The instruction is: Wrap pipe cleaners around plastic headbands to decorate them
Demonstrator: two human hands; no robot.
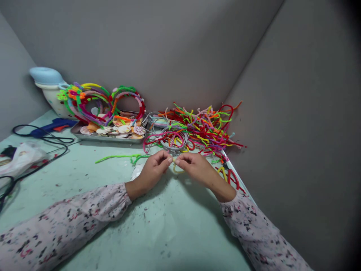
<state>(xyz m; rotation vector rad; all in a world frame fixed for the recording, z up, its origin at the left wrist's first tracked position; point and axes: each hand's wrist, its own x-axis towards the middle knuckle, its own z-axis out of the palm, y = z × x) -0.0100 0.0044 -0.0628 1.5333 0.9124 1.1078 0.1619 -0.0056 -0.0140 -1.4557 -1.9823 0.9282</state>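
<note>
Left hand (153, 170) and right hand (196, 168) pinch the yellow stem (178, 172), at six o'clock from the coil (186, 142); keeping fingertips close should make bending neater.

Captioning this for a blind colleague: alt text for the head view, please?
Left hand and right hand pinch a pale yellow strand over a pale green table. Beyond lie a tangle of colourful fuzzy stems and a metal tray with shells and fuzzy rings.
</note>
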